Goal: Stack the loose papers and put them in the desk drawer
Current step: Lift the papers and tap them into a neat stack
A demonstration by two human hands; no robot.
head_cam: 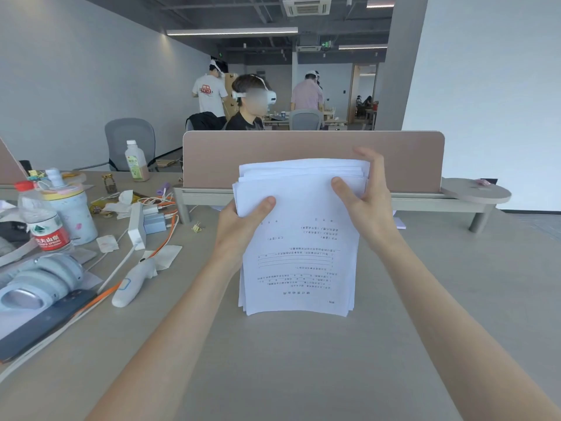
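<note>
A stack of white printed papers stands nearly upright on its lower edge on the desk, the text upside down to me. My left hand grips the stack's left edge near the top, thumb on the front sheet. On the upper right edge, my right hand holds the stack with the thumb in front and the fingers behind. The top edges of the sheets are uneven and fanned. No drawer is in view.
A pink-brown partition stands right behind the papers. The left side of the desk holds headphones, a water bottle, a cup, a white handheld device, cables and wrappers. A round shelf is at the right. People stand and sit beyond.
</note>
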